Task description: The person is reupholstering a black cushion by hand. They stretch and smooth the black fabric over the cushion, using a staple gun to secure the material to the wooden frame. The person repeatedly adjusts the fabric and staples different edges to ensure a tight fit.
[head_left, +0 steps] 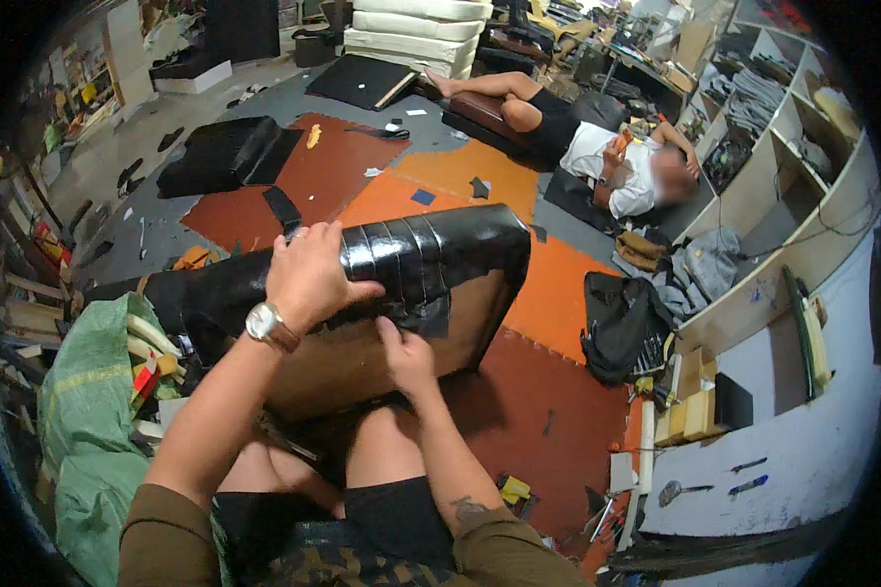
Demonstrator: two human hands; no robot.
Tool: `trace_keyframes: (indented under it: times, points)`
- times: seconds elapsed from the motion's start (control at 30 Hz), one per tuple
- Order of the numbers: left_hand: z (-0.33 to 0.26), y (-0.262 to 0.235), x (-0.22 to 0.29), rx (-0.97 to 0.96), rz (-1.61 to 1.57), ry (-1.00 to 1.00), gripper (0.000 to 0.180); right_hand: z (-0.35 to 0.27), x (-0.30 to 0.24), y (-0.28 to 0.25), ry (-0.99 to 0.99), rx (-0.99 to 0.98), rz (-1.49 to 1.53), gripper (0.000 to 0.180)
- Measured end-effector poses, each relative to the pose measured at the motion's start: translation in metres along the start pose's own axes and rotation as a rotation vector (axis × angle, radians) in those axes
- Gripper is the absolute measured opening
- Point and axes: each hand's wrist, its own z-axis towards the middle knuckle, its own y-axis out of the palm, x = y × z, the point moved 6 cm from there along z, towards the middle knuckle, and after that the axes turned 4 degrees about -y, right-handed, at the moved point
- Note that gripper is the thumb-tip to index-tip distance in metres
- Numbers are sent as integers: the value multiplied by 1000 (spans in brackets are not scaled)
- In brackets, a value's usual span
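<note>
A large padded seat piece (484,235) stands tilted across my lap. Its shiny black cover has stitched channels and is folded over onto a brown underside (323,377). My left hand (308,272), with a watch on the wrist, lies over the upper edge of the cover, fingers stretched and thumb apart. Lower down, my right hand (409,362) is closed, thumb up, at the loose edge of the black cover (426,315). The tips of its fingers are partly hidden. A black strip (282,209) sticks up behind my left hand.
A green woven sack (93,401) with foam scraps stands at my left. Another black padded piece (217,155) lies on the floor mats. A person (607,161) reclines at the back right. A black backpack (619,328) sits by the shelves (803,117); tools (602,519) lie at the lower right.
</note>
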Motion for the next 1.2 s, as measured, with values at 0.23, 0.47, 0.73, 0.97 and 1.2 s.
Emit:
trace_keyframes:
  times: [0.23,0.47,0.73,0.97,1.2]
  points:
    - [9,7,7,101,10,35,108,-223,332,-247,456,531,-880,64]
    - [-1,7,-8,170,6,0,99,-295,326,-215,1137,657,-831,120]
    - [-3,11,8,284,-25,61,97,-306,346,-253,811,722,-288,69]
    - [-8,11,-3,287,27,30,96,-136,65,-187,7,473,-52,39]
    - [-10,14,1,352,15,42,91,-45,-58,-95,-321,314,-15,42]
